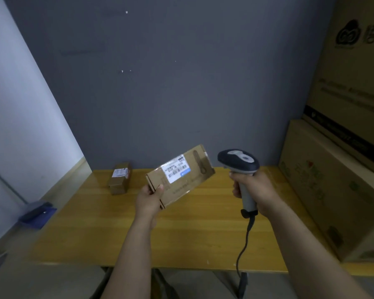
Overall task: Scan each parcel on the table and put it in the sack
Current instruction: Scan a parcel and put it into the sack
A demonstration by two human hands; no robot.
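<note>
Cardboard parcel (180,174), label up and raised above the bench (91,223), is being gripped at its near end by the left hand (149,198), long axis slanting up-right toward the scanner (239,162) clenched in the right hand (254,190) just beside it.

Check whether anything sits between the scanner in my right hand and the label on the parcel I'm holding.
Nothing visible does. The scanner in the right hand is right of the parcel that the left hand holds, with only air between them. That hand grips the parcel's near corner, clear of the label.
</note>
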